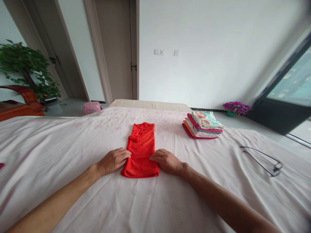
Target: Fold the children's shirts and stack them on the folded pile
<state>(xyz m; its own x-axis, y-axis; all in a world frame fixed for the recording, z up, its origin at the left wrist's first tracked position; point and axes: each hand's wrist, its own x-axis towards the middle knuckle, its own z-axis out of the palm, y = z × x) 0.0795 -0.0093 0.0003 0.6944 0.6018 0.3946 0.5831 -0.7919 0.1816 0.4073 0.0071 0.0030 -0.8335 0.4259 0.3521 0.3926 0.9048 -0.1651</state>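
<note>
A bright red garment [142,147] lies folded into a long narrow strip on the pale sheet, its near end doubled over. My left hand [116,160] pinches its left edge, a little above that near fold. At the same height on the opposite edge, my right hand [167,160] grips the cloth with fingers bent over it. Toward the far end the fabric is bunched into small creases. What part of the garment lies underneath is hidden.
To the right stands a stack of folded clothes [203,125]. Black-framed glasses [264,160] rest on the wrinkled sheet [80,142] farther right. Beyond the far edge are a pink stool [92,107] and purple flowers [236,107] in a green pot.
</note>
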